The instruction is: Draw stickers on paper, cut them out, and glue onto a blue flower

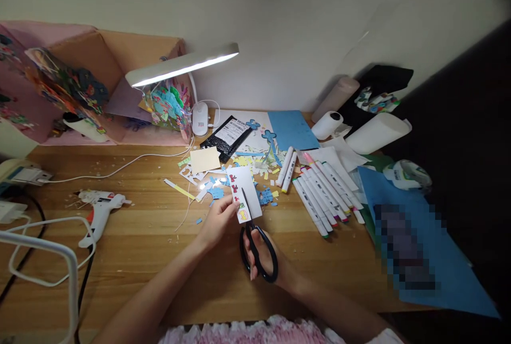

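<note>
Your left hand pinched the white paper strip with small coloured figures by its left edge, above the wooden desk. Your right hand gripped the black-handled scissors, fingers through the loops. The blades entered the strip's lower edge. White marker pens lay near, to the right.

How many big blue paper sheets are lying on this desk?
2. One blue sheet lies at the back, behind the markers; the other sheet covers the desk's right side. Others may hide under clutter.
</note>
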{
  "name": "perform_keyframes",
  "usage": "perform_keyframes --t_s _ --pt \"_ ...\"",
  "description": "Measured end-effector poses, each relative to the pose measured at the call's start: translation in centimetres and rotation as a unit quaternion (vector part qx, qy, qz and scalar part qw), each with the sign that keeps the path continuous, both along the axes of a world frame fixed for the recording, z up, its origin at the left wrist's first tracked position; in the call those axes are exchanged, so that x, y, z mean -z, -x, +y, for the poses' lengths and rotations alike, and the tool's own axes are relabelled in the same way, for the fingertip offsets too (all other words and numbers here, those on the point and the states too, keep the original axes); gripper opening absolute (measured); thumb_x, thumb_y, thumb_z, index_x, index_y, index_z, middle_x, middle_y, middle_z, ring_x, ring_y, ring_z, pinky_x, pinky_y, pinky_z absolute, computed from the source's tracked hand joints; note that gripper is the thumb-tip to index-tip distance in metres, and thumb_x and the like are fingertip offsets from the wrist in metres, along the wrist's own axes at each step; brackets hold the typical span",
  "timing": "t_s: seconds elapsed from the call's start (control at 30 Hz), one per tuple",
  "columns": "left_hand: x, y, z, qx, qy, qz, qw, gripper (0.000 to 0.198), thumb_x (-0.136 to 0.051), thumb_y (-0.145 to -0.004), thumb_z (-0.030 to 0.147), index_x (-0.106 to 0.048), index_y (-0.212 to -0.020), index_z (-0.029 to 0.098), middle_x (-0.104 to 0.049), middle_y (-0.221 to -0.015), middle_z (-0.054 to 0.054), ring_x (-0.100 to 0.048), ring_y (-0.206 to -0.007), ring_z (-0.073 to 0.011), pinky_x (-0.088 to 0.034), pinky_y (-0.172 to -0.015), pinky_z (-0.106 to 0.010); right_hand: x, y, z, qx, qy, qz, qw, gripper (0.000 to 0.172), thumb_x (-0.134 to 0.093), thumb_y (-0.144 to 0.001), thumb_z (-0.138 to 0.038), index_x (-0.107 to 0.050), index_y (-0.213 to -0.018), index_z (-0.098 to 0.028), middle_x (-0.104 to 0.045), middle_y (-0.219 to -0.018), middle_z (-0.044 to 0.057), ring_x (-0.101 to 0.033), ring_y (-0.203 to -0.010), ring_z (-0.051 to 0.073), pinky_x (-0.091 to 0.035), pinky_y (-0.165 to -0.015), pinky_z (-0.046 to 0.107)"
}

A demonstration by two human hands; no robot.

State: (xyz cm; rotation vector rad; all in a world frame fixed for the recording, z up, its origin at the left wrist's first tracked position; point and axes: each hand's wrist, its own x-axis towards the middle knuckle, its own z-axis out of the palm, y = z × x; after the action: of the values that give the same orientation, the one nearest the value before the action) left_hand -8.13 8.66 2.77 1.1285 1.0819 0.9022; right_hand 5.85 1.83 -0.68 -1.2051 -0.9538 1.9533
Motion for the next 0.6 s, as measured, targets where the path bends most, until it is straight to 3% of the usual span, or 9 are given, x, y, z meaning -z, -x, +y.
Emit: perform_keyframes --t_s 0.1,0.27,0.43,0.6 --pt "0.2 0.4 0.3 -0.034 -0.015 0.027 0.999 0.031 -0.046 -0.082 0.043 -0.048 -0.066 0.017 -0.04 -0.055 0.004 -0.034 -0.049 -0.0095 -0.03 -0.049 -0.021 -0.6 0.0 -0.1 -0.013 -0.011 0.005 1.0 0.058 -0.037 -0.073 -0.075 -0.045 -0.076 -0.017 -0.043 -0.045 -0.008 -0.042 -0.029 0.006 -0.037 -0.028 0.015" --pt "0.7 0.9 0.6 -0.095 -0.048 0.071 0.992 0.032 -0.045 -0.084 0.043 -0.042 -0.064 0.019 -0.04 -0.063 0.003 -0.038 -0.059 -0.012 -0.032 -0.055 -0.023 -0.9 0.3 -0.3 -0.049 0.02 0.029 0.998 0.064 -0.038 -0.067 -0.079 -0.045 -0.076 -0.016 -0.042 -0.044 -0.008 -0.042 -0.029 0.005 -0.038 -0.029 0.015" --pt "0.6 0.4 0.2 -0.079 -0.056 0.095 0.991 0.035 -0.047 -0.083 0.043 -0.039 -0.059 0.018 -0.037 -0.058 0.004 -0.034 -0.056 -0.0116 -0.028 -0.053 -0.023 0.1 0.5 -0.1 -0.045 0.058 0.083 0.994 0.071 -0.031 -0.061 -0.085 -0.046 -0.074 -0.017 -0.043 -0.044 -0.008 -0.043 -0.03 0.007 -0.042 -0.035 0.02" --pt "0.4 0.2 0.1 -0.07 -0.041 0.085 0.993 0.034 -0.044 -0.083 0.045 -0.039 -0.062 0.018 -0.038 -0.059 0.004 -0.035 -0.055 -0.0113 -0.029 -0.052 -0.023 -0.3 0.2 0.0 -0.026 0.033 0.043 0.998 0.062 -0.039 -0.069 -0.078 -0.046 -0.074 -0.017 -0.041 -0.044 -0.008 -0.041 -0.029 0.007 -0.037 -0.029 0.018"
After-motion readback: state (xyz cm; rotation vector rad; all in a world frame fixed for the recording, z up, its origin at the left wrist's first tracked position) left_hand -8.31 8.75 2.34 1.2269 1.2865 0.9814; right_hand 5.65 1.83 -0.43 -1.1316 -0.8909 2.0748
